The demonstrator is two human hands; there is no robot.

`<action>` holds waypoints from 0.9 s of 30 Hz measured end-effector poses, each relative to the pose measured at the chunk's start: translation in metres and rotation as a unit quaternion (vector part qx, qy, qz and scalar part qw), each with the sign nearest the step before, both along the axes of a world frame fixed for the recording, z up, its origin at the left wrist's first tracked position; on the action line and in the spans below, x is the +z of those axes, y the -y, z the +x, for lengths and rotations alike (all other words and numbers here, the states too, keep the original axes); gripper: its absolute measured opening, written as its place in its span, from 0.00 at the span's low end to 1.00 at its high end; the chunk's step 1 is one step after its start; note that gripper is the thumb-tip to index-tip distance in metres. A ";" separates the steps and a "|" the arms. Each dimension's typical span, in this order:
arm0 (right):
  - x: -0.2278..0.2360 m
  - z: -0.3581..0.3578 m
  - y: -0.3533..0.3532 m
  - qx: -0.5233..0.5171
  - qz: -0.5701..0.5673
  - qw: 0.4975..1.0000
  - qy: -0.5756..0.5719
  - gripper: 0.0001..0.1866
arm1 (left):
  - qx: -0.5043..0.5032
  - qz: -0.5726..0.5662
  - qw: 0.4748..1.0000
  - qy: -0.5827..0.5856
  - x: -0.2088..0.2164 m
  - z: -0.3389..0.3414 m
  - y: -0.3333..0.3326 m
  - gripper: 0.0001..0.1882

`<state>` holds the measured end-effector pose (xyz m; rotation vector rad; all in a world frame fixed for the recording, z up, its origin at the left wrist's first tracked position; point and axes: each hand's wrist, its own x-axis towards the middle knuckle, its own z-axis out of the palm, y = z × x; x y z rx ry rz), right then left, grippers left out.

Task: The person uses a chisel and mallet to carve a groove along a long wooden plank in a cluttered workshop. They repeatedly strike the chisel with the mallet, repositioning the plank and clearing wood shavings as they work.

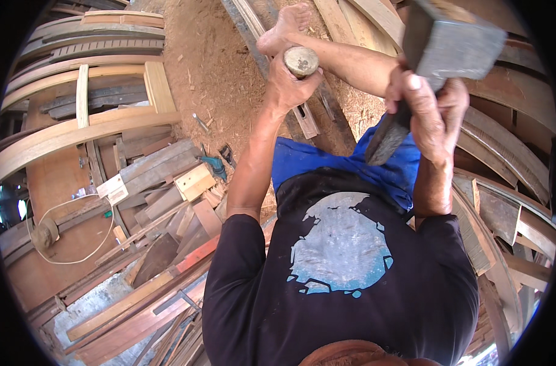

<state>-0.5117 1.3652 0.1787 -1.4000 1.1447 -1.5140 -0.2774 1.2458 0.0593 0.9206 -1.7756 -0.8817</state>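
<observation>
My left hand (284,85) is wrapped round the round wooden handle (301,61) of a chisel, whose worn butt end faces up. The hand hides its blade. Below it lies a long narrow timber (305,120) with a slot cut near its close end. My right hand (433,116) grips the dark handle of a mallet (455,49). The big blocky mallet head is raised at the upper right, apart from the chisel. My bare foot (286,29) rests by the timber, with the leg stretched across behind both hands.
A pale wooden frame (86,137) stands on the left. Near it lie a teal power tool (214,165), a block offcut (194,181), a white cord (61,263) and many loose boards. Curved timbers (503,146) are stacked close on my right. Shavings cover the ground (199,67).
</observation>
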 end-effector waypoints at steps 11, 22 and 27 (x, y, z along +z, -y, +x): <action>0.030 0.000 -0.006 -0.061 -0.162 0.977 0.129 0.16 | -0.024 0.073 0.996 0.049 -0.001 0.003 -0.003 0.15; -0.037 0.007 0.034 0.024 0.026 0.828 -0.559 0.21 | -0.047 0.058 0.990 0.118 -0.002 -0.028 -0.007 0.14; 0.010 0.017 0.030 -0.060 0.026 0.942 -0.329 0.17 | -0.055 0.086 0.993 0.058 -0.012 0.000 -0.014 0.13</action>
